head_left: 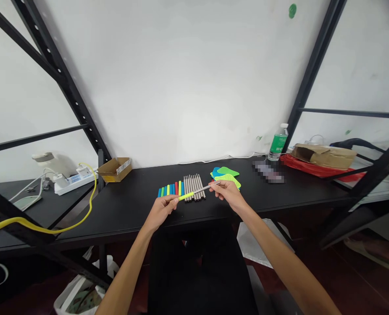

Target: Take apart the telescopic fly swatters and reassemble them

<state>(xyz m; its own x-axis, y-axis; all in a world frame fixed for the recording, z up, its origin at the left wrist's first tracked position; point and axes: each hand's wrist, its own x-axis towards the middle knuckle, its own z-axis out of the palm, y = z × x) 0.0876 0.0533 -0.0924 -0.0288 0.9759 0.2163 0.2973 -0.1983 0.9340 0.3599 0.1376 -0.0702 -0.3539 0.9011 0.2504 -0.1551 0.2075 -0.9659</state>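
Observation:
My left hand is closed on a yellow tube. A thin grey rod meets the tube's right end, and my right hand pinches the rod's other end. I cannot tell how far the rod sits inside the tube. Beyond my left hand lies a row of coloured tubes in blue, green, yellow and red. Beside it, several grey rods with dark ends lie in parallel. Flat, rounded mesh pieces in green, blue and yellow are stacked just behind my right hand.
On the black table stand a small cardboard box at left and a green-labelled bottle at right. A yellow cable crosses near a white power strip. Black shelf posts flank the space; a black stool is below.

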